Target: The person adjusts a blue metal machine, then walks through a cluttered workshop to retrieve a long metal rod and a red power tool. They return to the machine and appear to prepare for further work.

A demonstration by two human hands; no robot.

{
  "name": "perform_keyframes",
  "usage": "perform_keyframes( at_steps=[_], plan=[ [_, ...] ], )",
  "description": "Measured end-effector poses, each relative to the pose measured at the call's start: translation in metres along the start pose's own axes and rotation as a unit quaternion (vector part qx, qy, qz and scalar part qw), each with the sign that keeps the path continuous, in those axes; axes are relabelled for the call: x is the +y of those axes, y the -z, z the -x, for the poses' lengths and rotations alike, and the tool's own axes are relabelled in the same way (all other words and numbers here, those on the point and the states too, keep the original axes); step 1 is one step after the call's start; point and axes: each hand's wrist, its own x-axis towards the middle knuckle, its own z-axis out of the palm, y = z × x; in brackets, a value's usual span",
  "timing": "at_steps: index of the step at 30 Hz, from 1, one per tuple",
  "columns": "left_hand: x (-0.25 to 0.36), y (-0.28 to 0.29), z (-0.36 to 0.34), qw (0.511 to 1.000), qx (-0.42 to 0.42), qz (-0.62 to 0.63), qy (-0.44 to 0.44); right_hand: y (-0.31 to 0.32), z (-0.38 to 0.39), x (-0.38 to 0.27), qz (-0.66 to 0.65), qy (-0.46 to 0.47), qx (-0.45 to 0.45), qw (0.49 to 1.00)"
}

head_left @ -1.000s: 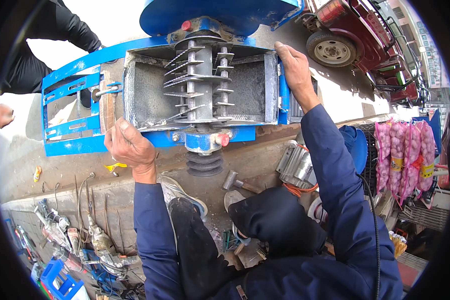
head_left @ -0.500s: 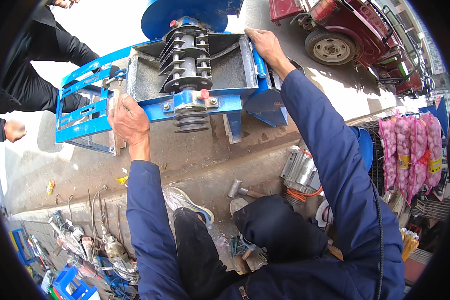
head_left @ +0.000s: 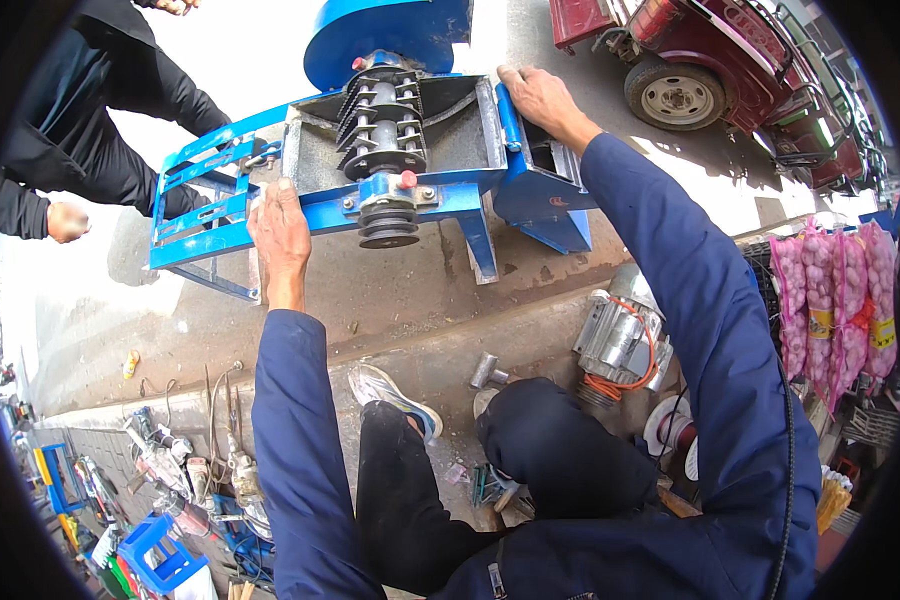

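In front of me stands a blue metal crushing machine [head_left: 320,238] with its housing open at the top. Inside lies a rotor [head_left: 382,130] of toothed discs and bars on a shaft. A grooved pulley [head_left: 388,225] sticks out on the near side, and a blue drum cover [head_left: 390,40] rises on the far side. My left hand [head_left: 282,240] is closed on the near rail of the frame, left of the pulley, its fingertips partly hidden. My right hand [head_left: 548,105] grips the top edge at the machine's right end, beside a blue rounded bar [head_left: 508,118].
A person in black [head_left: 100,110] stands at the left. By my feet are a hammer [head_left: 487,371] and an electric motor [head_left: 620,340] with an orange cable. Power tools [head_left: 170,465] and a blue stool [head_left: 155,555] lie lower left. A red vehicle [head_left: 715,75] and pink net bags [head_left: 835,300] are right.
The whole scene has shifted a little to the right in the view. Both my hands keep their places on the machine. The person's hand at the left has risen slightly.
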Motion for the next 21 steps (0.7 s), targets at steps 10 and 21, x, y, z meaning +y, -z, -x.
perform_keyframes(
  at_steps=[10, 21],
  plan=[
    [0.013, 0.144, 0.149, 0.968, -0.149, 0.180, 0.092, 0.180, 0.288, 0.089, 0.130, 0.069, -0.204, 0.968],
    [0.235, 0.277, 0.325, 0.913, -0.095, 0.397, -0.002, 0.130, 0.494, 0.007, -0.355, 0.031, -0.025, 0.934]
  ],
)
